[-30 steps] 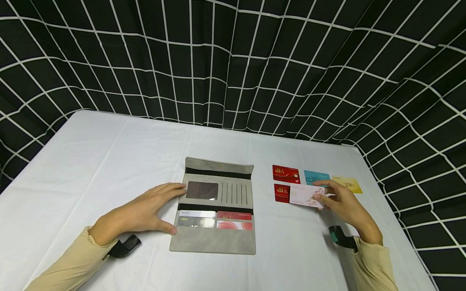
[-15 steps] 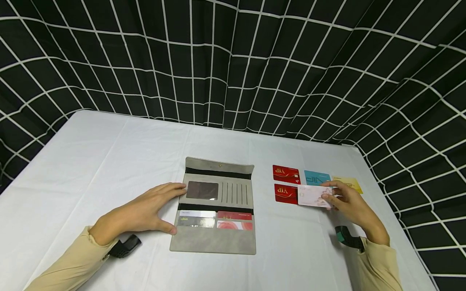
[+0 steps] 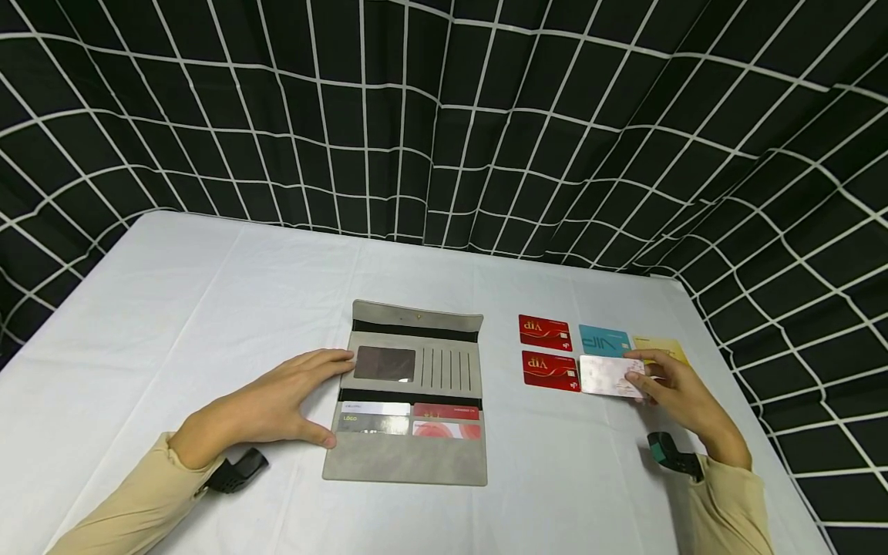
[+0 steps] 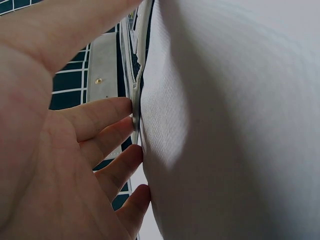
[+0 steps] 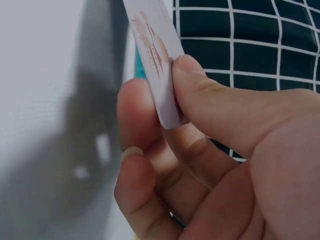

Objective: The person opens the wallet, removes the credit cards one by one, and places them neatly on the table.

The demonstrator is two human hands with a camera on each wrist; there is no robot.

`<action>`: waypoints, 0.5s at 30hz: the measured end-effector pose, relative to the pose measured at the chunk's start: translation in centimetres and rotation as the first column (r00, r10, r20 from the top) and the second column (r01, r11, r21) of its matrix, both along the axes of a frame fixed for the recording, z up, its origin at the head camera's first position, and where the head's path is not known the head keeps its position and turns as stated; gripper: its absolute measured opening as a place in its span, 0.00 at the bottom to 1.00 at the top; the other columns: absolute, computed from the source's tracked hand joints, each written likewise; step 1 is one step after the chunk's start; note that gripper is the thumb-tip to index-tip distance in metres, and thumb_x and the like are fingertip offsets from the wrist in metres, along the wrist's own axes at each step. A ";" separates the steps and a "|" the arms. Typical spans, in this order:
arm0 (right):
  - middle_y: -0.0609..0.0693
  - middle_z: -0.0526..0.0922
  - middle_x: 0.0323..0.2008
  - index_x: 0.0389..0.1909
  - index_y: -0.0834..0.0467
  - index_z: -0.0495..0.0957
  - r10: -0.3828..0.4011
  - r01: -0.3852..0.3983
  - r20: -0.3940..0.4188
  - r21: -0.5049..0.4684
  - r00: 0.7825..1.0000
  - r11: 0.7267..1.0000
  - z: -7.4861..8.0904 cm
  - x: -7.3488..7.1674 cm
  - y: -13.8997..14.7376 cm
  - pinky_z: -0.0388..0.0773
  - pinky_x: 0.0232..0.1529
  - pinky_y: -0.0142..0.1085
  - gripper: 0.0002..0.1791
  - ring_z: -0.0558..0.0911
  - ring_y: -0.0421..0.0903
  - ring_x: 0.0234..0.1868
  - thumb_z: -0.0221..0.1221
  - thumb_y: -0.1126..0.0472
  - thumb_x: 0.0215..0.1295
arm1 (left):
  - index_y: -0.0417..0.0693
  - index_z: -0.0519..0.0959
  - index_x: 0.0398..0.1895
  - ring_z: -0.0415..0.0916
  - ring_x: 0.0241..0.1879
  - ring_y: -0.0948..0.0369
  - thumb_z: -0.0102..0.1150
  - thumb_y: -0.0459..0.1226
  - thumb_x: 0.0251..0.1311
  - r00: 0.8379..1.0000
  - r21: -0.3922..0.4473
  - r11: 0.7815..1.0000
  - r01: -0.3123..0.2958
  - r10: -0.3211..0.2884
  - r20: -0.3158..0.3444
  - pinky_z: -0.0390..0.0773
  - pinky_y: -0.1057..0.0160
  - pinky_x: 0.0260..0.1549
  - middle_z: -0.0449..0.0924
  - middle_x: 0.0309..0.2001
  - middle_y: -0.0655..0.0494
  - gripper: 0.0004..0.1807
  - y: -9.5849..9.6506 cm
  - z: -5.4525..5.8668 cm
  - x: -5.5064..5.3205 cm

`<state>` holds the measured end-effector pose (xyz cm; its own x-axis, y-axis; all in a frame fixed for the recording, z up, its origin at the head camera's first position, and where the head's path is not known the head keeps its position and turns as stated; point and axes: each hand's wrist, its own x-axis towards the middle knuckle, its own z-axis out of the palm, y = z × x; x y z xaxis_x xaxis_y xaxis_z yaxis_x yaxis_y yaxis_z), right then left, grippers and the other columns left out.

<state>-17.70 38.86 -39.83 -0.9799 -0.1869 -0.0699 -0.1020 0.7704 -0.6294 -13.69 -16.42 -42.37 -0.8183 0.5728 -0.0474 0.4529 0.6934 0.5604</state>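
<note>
1. Your right hand [image 3: 683, 393] pinches the pale card [image 3: 603, 376] between thumb and fingertips, well to the right of the wallet [image 3: 405, 462]; you cannot tell whether the card touches the cloth.
2. Your left hand [image 3: 274, 401] is spread at the wallet's left side, with the thumb and index fingertip at its edge.
3. Between the wallet and your pale card lies the lower red card [image 3: 550, 371], just beside the one you hold.
4. The upper red card [image 3: 544, 333] also lies right of the wallet, nearer to it than the blue card [image 3: 605, 339].
5. Farthest right of the wallet is the yellow card [image 3: 655, 343]; your right hand hides part of it from the head view.
6. The wallet lies unfolded; its lower pocket holds a grey card [image 3: 368, 423] marked LOGO and a pink-patterned card [image 3: 447, 430], among others.
7. Inside the wallet, above that pocket, you have a clear window [image 3: 385, 364] on the left and narrow slots [image 3: 447, 367] on the right.
8. Under the wallet spreads a white cloth [image 3: 229, 308]; well beyond it hangs a black checked curtain [image 3: 388, 100].
</note>
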 end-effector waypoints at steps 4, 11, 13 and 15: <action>0.54 0.76 0.36 0.62 0.71 0.69 -0.010 0.010 0.025 0.009 1.000 1.000 -0.3 -0.1 0.2 0.75 0.24 0.30 0.22 0.75 0.34 0.26 0.55 0.63 0.73 | 0.41 0.65 0.72 0.57 0.74 0.43 0.74 0.58 0.41 1.000 -0.002 1.000 -0.002 0.002 -0.001 0.60 0.37 0.69 0.62 0.74 0.47 0.55 0.0 0.0 0.0; 0.58 0.78 0.35 0.65 0.74 0.63 -0.039 0.037 0.060 0.033 0.997 0.999 -0.7 -0.1 0.4 0.76 0.25 0.30 0.27 0.75 0.34 0.26 0.56 0.63 0.72 | 0.41 0.65 0.72 0.57 0.74 0.44 0.74 0.59 0.42 1.000 -0.006 1.000 0.000 0.000 0.001 0.60 0.37 0.69 0.61 0.74 0.48 0.55 -0.1 -0.1 0.0; 0.59 0.79 0.35 0.65 0.75 0.62 -0.061 0.057 0.074 0.053 0.995 0.997 -0.9 -0.2 0.5 0.76 0.26 0.29 0.28 0.75 0.34 0.26 0.56 0.62 0.72 | 0.41 0.65 0.72 0.57 0.74 0.43 0.74 0.59 0.42 1.000 -0.006 1.000 0.000 0.000 0.001 0.60 0.37 0.70 0.61 0.74 0.48 0.55 -0.1 -0.1 0.0; 0.60 0.80 0.37 0.64 0.76 0.61 -0.082 0.076 0.091 0.068 0.992 0.995 -1.1 -0.3 0.5 0.76 0.26 0.29 0.29 0.75 0.34 0.27 0.56 0.60 0.72 | 0.41 0.65 0.72 0.57 0.74 0.43 0.73 0.59 0.42 1.000 -0.006 1.000 0.000 0.000 0.001 0.59 0.36 0.69 0.61 0.74 0.48 0.55 -0.1 -0.1 0.0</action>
<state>-17.98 39.39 -40.89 -0.9799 -0.1012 -0.1718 0.0181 0.8130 -0.5820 -13.71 -16.49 -42.42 -0.8182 0.5726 -0.0519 0.4523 0.6967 0.5568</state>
